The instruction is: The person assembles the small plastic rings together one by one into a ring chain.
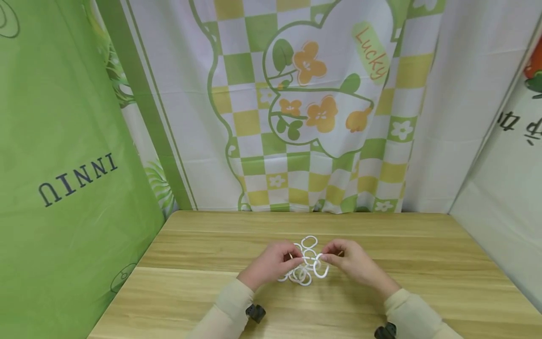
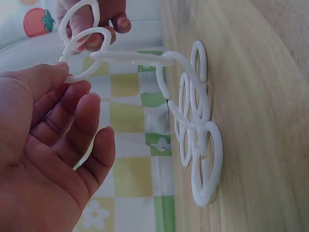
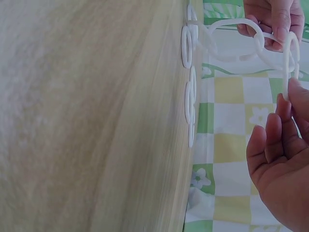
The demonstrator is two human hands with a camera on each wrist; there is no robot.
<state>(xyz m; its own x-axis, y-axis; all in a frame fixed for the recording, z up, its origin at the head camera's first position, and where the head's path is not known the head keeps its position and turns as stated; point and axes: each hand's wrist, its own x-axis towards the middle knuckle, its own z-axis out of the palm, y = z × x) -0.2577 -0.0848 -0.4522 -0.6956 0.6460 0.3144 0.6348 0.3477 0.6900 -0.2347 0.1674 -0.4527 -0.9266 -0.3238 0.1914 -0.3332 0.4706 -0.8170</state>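
Observation:
White plastic chain links, oval rings with a small gap, are between my hands. My left hand (image 1: 274, 262) pinches one link (image 2: 87, 75) between thumb and forefinger; its other fingers are loosely bent. Opposite it, my right hand (image 1: 354, 264) pinches another link (image 3: 286, 63) by thumb and fingertip. The two held links overlap in the left wrist view. From the left hand's link a short chain (image 2: 130, 57) runs toward the tabletop, several links long. Beneath the hands several more links (image 2: 217, 150) lie in a small group on the wood.
One link (image 1: 311, 237) lies at the far side of the group. The wooden table (image 1: 203, 235) is bordered by a patterned curtain (image 1: 288, 160) at the back, a green cloth (image 1: 84, 226) on the left and a white cloth (image 1: 499, 226) on the right.

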